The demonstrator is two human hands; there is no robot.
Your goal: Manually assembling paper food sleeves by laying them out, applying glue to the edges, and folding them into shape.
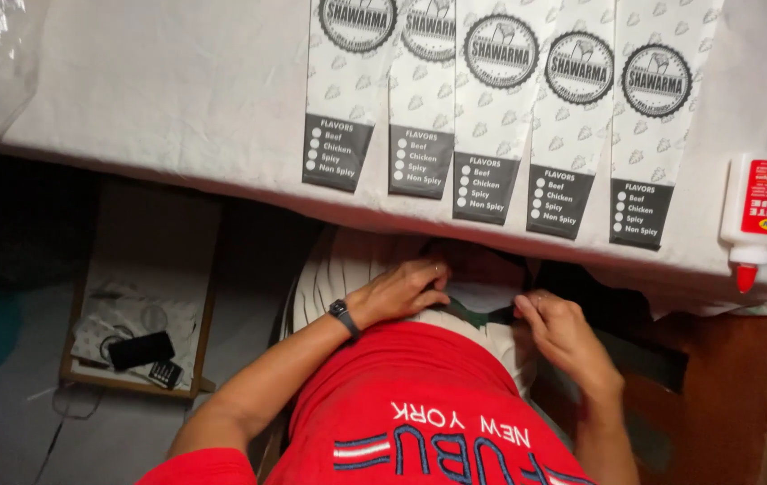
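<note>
Below the table (221,108) edge, my left hand (401,292) and right hand (563,328) pinch a white paper sheet (482,295) in their fingers (thin, floppy, tearable, I judge); best gripped at its edges.

Above the hands, five long printed paper sleeves (500,117) lie side by side on a white tablecloth (177,90), their dark lower ends hanging over the table edge. Up and to the right of them, a white glue bottle (756,216) with a red tip lies on the cloth, while far to the left a low wooden tray (145,296) on the floor holds a black phone (141,349) and a small calculator (165,374)
</note>
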